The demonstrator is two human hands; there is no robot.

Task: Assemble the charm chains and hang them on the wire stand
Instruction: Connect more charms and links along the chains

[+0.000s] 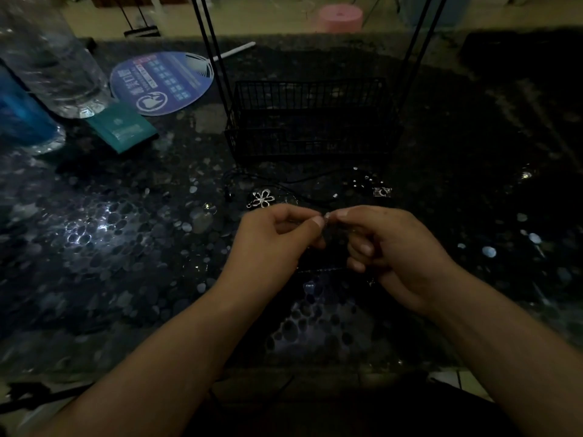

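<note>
Left hand (277, 238) and right hand (391, 247), just before the wire stand (310, 121), pinch one small silver clasp (327, 216) between thumb and forefinger; remaining fingers curled.

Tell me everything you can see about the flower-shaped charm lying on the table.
The flower charm is a small silvery, metal-looking outline of a flower with open looped petals around a centre. It lies flat on the dark pebble-patterned table, just in front of the black wire basket and just beyond the left hand. Neither hand touches it. A thin dark cord runs close by; whether it is attached to the charm cannot be told in the dim light.
</note>
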